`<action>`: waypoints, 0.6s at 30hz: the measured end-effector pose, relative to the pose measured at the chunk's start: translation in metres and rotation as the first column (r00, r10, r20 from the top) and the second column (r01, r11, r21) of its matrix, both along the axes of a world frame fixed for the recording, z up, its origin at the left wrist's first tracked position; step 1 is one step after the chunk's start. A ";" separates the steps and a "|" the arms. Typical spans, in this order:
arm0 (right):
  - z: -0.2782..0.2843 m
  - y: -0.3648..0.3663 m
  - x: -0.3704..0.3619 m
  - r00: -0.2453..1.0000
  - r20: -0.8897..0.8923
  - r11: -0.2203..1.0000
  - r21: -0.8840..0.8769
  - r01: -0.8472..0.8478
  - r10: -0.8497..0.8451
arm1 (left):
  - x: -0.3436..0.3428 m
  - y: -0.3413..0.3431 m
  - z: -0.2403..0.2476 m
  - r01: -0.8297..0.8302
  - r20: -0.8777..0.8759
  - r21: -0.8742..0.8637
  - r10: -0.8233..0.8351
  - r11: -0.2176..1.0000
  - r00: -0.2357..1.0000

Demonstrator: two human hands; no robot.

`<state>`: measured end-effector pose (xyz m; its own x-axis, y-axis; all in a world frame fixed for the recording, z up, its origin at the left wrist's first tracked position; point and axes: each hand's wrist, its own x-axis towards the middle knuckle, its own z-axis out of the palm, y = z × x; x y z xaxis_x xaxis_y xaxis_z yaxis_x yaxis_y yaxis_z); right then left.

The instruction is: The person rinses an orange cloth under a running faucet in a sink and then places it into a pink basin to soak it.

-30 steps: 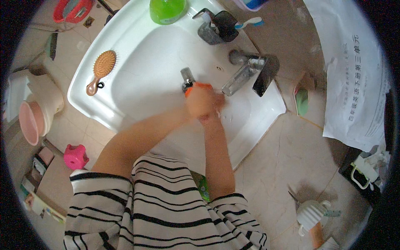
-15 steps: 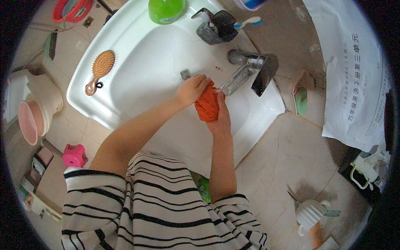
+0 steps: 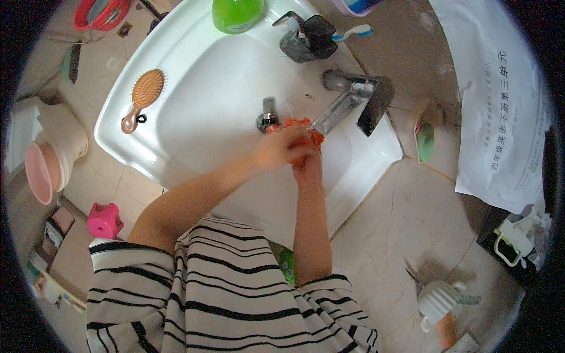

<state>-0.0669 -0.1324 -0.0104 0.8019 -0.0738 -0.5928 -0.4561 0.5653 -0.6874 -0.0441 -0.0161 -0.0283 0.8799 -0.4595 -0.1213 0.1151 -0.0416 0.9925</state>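
- Under the metal faucet (image 3: 348,105), just right of frame centre, both hands are bunched round an orange cloth (image 3: 301,128) over the white sink (image 3: 194,112).
- Left hand (image 3: 275,148) comes in from lower left with fingers curled over the near side of the cloth. It's a bit motion-blurred, so I can't say how tight the squeeze is, but it's clearly wrapped on it, not open.
- Right hand (image 3: 306,157) comes straight up from the bottom of the frame and cups the cloth from below, fingers closed round it too.
- Cloth sits right at the spout's tip, next to the chrome drain plug (image 3: 268,117), with its orange edge poking out above the fingers.
- If it were me rinsing or wringing here, I'd keep the bundle low in the basin and right under the spout so drips land in the bowl rather than on the tiled counter (image 3: 406,223). I'd also twist the hands in opposite directions instead of just squeezing.
- Other stuff around: wooden hairbrush (image 3: 142,97) on the sink's left rim, green bottle (image 3: 236,13) top centre, dark toothbrush holder (image 3: 307,38) behind the faucet, soap dish (image 3: 425,136) to the right, printed paper sheet (image 3: 500,100) far right, pink cup (image 3: 41,170) at the left edge.
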 end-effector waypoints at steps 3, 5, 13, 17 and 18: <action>-0.014 0.009 0.003 0.998 -0.048 0.985 0.164 0.055 -0.047 | -0.004 -0.013 0.028 0.181 0.377 0.307 -0.295 0.934 0.878; -0.027 0.012 0.006 0.991 -0.087 0.979 0.164 0.119 -0.106 | 0.015 -0.017 0.017 0.180 0.395 0.519 -0.421 0.836 0.816; -0.037 -0.005 0.016 0.974 -0.041 0.964 0.138 0.227 -0.224 | 0.031 -0.021 0.033 0.077 0.238 0.570 -0.254 0.818 0.937; -0.006 0.002 0.007 0.981 -0.145 0.989 -0.085 0.118 -0.129 | 0.032 -0.018 -0.004 -0.122 0.220 0.451 0.023 0.884 0.975; 0.006 0.006 0.004 0.979 -0.169 0.975 -0.210 0.078 -0.114 | 0.036 -0.013 -0.004 -0.090 0.123 0.445 0.039 0.891 0.992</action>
